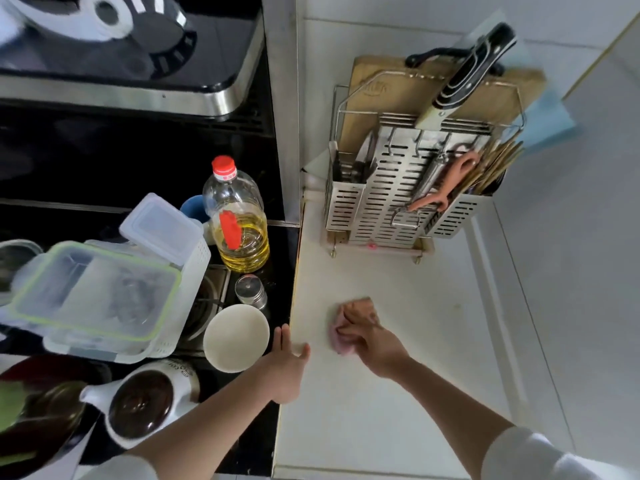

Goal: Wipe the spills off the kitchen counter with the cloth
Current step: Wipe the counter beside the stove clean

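A small pink cloth [341, 336] lies bunched on the cream kitchen counter [433, 323], about midway along it. My right hand [372, 336] presses down on the cloth with its fingers curled over it. My left hand [285, 368] hovers at the counter's left edge with straight fingers, holding nothing, beside a white bowl [236, 336]. A faint yellowish mark [457, 306] shows on the counter to the right of the cloth.
A steel knife and utensil rack [398, 192] with a wooden cutting board stands at the counter's back. Left of the counter, the dark stove carries an oil bottle [239, 223], a metal shaker [251, 292], plastic containers [104, 292] and a white pot [145, 403].
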Action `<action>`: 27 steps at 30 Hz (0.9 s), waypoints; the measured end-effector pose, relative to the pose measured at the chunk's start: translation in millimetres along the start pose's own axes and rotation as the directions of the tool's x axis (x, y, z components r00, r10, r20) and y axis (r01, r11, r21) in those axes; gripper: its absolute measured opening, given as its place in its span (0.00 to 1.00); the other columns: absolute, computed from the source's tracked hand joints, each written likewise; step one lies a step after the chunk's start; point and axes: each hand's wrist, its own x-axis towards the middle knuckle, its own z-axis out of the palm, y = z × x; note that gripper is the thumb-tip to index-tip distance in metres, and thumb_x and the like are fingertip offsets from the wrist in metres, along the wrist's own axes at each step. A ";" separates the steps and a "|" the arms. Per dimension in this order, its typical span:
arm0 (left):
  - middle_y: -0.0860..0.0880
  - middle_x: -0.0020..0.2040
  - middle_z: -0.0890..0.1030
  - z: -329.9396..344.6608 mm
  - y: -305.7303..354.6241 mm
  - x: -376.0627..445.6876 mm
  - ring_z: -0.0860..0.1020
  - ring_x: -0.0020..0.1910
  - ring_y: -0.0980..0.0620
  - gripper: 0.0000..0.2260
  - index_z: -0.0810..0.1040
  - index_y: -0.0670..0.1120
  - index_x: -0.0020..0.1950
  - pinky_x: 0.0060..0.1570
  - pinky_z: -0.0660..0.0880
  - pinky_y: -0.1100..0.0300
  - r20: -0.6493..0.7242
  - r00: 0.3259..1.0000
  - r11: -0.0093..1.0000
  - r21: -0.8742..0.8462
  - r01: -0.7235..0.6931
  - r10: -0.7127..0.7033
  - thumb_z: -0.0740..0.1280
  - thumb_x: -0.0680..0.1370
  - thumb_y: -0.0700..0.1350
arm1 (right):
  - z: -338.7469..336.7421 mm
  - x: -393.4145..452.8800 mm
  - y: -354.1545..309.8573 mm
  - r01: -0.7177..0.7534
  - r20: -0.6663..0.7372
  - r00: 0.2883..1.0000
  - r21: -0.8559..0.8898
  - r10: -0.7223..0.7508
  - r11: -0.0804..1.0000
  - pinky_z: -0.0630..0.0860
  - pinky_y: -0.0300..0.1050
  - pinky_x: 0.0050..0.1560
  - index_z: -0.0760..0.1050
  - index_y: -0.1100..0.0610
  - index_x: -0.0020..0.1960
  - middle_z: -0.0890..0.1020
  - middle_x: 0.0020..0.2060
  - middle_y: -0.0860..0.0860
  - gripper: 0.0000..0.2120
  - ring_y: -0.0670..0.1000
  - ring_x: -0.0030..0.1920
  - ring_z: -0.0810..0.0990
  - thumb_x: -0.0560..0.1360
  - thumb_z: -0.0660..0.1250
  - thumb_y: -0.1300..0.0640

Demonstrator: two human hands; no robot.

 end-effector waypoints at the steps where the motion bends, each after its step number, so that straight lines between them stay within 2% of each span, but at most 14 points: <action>1: 0.26 0.72 0.30 -0.7 -0.9 0.5 0.33 0.74 0.29 0.36 0.39 0.47 0.80 0.74 0.52 0.39 0.015 1.000 1.000 0.001 0.008 -0.008 0.53 0.76 0.32 | 1.6 -14.8 6.8 -0.061 -0.004 0.998 0.028 0.061 0.998 0.76 0.43 0.58 0.67 0.22 0.59 0.75 0.65 0.34 0.23 0.49 0.63 0.77 0.76 0.58 0.51; 4: 0.27 0.74 0.34 -14.4 4.6 -7.2 0.35 0.75 0.29 0.28 0.44 0.44 0.80 0.75 0.48 0.39 0.071 0.997 0.998 -0.053 0.034 -0.031 0.52 0.82 0.40 | -0.6 -37.5 8.9 -0.124 -0.006 0.992 0.240 0.129 0.963 0.79 0.45 0.54 0.70 0.21 0.54 0.80 0.51 0.30 0.29 0.46 0.50 0.81 0.74 0.62 0.58; 6: 0.30 0.77 0.43 -31.4 11.4 -12.3 0.40 0.76 0.30 0.23 0.52 0.41 0.79 0.74 0.48 0.41 0.069 0.997 0.996 -0.079 0.036 -0.031 0.52 0.84 0.45 | -14.7 -45.0 0.4 -0.080 -0.014 0.996 0.336 0.090 0.938 0.81 0.49 0.47 0.78 0.32 0.56 0.82 0.44 0.36 0.22 0.41 0.38 0.80 0.76 0.65 0.60; 7: 0.31 0.78 0.49 -41.0 12.5 -11.3 0.45 0.77 0.31 0.23 0.55 0.41 0.78 0.74 0.50 0.42 0.027 0.999 0.992 -0.118 0.040 -0.037 0.52 0.85 0.47 | -23.5 -46.3 -0.4 -0.027 -0.020 0.999 0.293 0.034 0.956 0.81 0.45 0.45 0.80 0.40 0.58 0.82 0.44 0.41 0.15 0.39 0.36 0.79 0.78 0.67 0.58; 9: 0.35 0.77 0.58 -67.2 8.9 -5.1 0.58 0.76 0.35 0.25 0.59 0.44 0.78 0.72 0.61 0.47 -0.173 0.983 0.953 -0.301 0.013 -0.068 0.56 0.83 0.52 | -50.2 -42.8 5.9 -0.011 -0.065 0.997 0.332 0.035 0.943 0.75 0.32 0.48 0.81 0.47 0.58 0.82 0.53 0.44 0.10 0.36 0.42 0.81 0.78 0.69 0.55; 11: 0.41 0.76 0.64 -99.1 1.4 1.4 0.67 0.73 0.41 0.29 0.56 0.46 0.79 0.69 0.68 0.51 -0.415 0.899 0.871 -0.483 -0.087 -0.140 0.61 0.81 0.53 | -84.1 -35.3 30.3 -0.097 -0.256 0.942 0.410 0.216 0.907 0.76 0.34 0.47 0.79 0.43 0.60 0.83 0.52 0.45 0.14 0.47 0.38 0.84 0.76 0.70 0.54; 13: 0.45 0.77 0.64 -136.4 -3.1 -1.2 0.67 0.73 0.45 0.36 0.52 0.48 0.80 0.70 0.67 0.51 -0.555 0.802 0.749 -0.624 -0.223 -0.223 0.68 0.78 0.54 | -123.0 -28.3 56.7 -0.145 -0.382 0.821 0.578 0.424 0.803 0.76 0.36 0.37 0.74 0.51 0.67 0.83 0.47 0.55 0.21 0.50 0.32 0.80 0.76 0.71 0.61; 15: 0.48 0.79 0.59 -171.8 -5.4 -6.3 0.62 0.76 0.47 0.45 0.48 0.50 0.81 0.74 0.61 0.51 -0.646 0.710 0.619 -0.687 -0.381 -0.281 0.74 0.74 0.54 | -164.8 -18.9 76.2 -0.105 -0.422 0.754 0.679 0.503 0.726 0.76 0.36 0.41 0.67 0.59 0.72 0.76 0.62 0.59 0.29 0.51 0.48 0.81 0.74 0.71 0.67; 16: 0.50 0.80 0.57 -188.2 -6.6 -7.2 0.59 0.77 0.48 0.49 0.46 0.50 0.81 0.75 0.58 0.51 -0.666 0.686 0.584 -0.692 -0.424 -0.291 0.76 0.71 0.55 | -182.6 -12.1 83.0 -0.092 -0.433 0.750 0.680 0.501 0.727 0.75 0.39 0.47 0.63 0.59 0.74 0.72 0.67 0.58 0.33 0.54 0.58 0.78 0.73 0.73 0.66; 18: 0.54 0.79 0.58 -215.4 -9.1 -3.8 0.59 0.77 0.52 0.56 0.42 0.55 0.80 0.75 0.57 0.51 -0.677 0.682 0.539 -0.697 -0.474 -0.276 0.79 0.66 0.57 | -213.7 0.9 82.5 -0.081 -0.435 0.777 0.648 0.455 0.757 0.72 0.45 0.59 0.59 0.56 0.76 0.69 0.69 0.52 0.41 0.54 0.66 0.72 0.70 0.77 0.62; 20: 0.60 0.75 0.64 -236.0 -10.9 3.3 0.64 0.73 0.57 0.59 0.40 0.59 0.79 0.73 0.59 0.54 -0.663 0.715 0.488 -0.711 -0.506 -0.224 0.81 0.63 0.56 | -232.2 14.6 74.0 -0.044 -0.435 0.816 0.609 0.380 0.792 0.72 0.46 0.60 0.62 0.55 0.71 0.74 0.65 0.49 0.39 0.51 0.63 0.74 0.67 0.79 0.59; 23: 0.58 0.74 0.69 -252.6 -10.9 10.5 0.68 0.71 0.55 0.60 0.44 0.63 0.79 0.72 0.63 0.52 -0.612 0.759 0.435 -0.759 -0.484 -0.222 0.82 0.59 0.58 | -245.5 27.6 56.8 0.029 -0.490 0.798 0.614 0.352 0.788 0.77 0.45 0.51 0.70 0.53 0.64 0.81 0.57 0.47 0.38 0.50 0.56 0.80 0.59 0.82 0.48; 25: 0.57 0.70 0.72 -255.0 -8.8 14.3 0.71 0.67 0.55 0.56 0.49 0.63 0.79 0.67 0.65 0.57 -0.593 0.767 0.381 -0.786 -0.487 -0.245 0.82 0.62 0.54 | -243.7 34.5 54.5 0.118 -0.542 0.769 0.641 0.338 0.759 0.76 0.53 0.60 0.70 0.50 0.67 0.82 0.57 0.43 0.43 0.48 0.59 0.80 0.55 0.82 0.44; 27: 0.56 0.65 0.76 -253.7 -5.6 16.0 0.73 0.65 0.55 0.53 0.49 0.68 0.76 0.67 0.68 0.56 -0.615 0.750 0.349 -0.777 -0.523 -0.243 0.82 0.64 0.51 | -239.0 37.3 52.5 0.172 -0.591 0.732 0.641 0.339 0.748 0.75 0.53 0.64 0.68 0.48 0.69 0.81 0.59 0.44 0.43 0.48 0.60 0.79 0.58 0.83 0.49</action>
